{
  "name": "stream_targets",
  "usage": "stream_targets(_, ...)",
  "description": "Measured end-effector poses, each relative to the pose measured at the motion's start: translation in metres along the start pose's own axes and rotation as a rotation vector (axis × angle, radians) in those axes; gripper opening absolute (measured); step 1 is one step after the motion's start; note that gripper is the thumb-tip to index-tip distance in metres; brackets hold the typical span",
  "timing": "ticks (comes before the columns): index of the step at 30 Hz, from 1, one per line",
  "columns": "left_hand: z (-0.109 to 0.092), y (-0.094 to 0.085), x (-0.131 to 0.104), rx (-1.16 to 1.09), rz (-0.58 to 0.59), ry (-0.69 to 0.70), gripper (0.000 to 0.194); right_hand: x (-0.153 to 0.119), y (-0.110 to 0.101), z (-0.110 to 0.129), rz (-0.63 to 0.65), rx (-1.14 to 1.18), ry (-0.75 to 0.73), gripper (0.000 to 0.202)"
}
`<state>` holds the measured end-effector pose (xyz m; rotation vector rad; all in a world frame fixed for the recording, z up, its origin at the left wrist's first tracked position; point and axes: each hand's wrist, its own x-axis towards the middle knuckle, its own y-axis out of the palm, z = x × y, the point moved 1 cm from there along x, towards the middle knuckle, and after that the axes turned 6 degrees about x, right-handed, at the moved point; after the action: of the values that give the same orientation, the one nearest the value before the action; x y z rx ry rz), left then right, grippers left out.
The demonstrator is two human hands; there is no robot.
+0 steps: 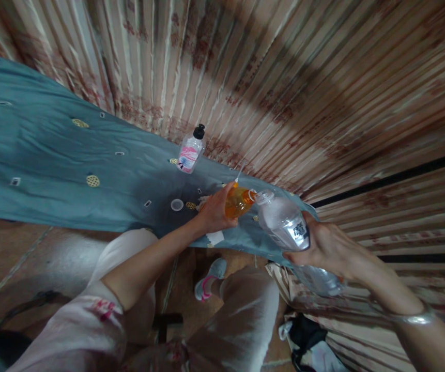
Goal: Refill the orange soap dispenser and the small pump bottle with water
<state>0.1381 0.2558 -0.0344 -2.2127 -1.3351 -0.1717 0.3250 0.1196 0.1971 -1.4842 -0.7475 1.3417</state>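
To the left of the left grip, just beside it, a small round white piece (177, 205) lies on the cloth-covered surface (121, 170). Beyond this grip, farther from the person and also to the left, there is the pink-labelled bottle (190, 155) with its black top. The left hand (216, 209) is closed around the orange bottle (240, 202), whose neck comes out to the right of the fingers, with its long axis nearly sideways. Directly at this neck is the mouth of the clear bottle (282, 217); whether the two rims really touch, I cannot tell. The clear bottle lies to the right of the left grip, its long axis slanting from the mouth down toward the right. The right hand (323, 245) is wrapped around its body, behind the neck. In my judgement, everything depends on these two mouths being in line; the left hand is nearer to their meeting point.
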Motion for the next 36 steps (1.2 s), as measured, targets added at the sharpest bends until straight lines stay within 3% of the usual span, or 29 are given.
stream_targets(6,0.0026,0.0006,-0.0006,-0.008,-0.010,0.004,0.121,-0.0004,-0.0015,0.0014,0.006,0.005,-0.036,0.046)
stream_targets(21,-0.0026,-0.0013,-0.0002,-0.006,-0.001,-0.020,0.119,-0.0007,-0.0021,0.0081,0.022,-0.058,0.059,0.061)
stream_targets(36,0.0028,0.0018,-0.0003,-0.003,-0.017,0.000,0.119,-0.0001,-0.0020,0.0047,0.046,-0.031,0.033,0.058)
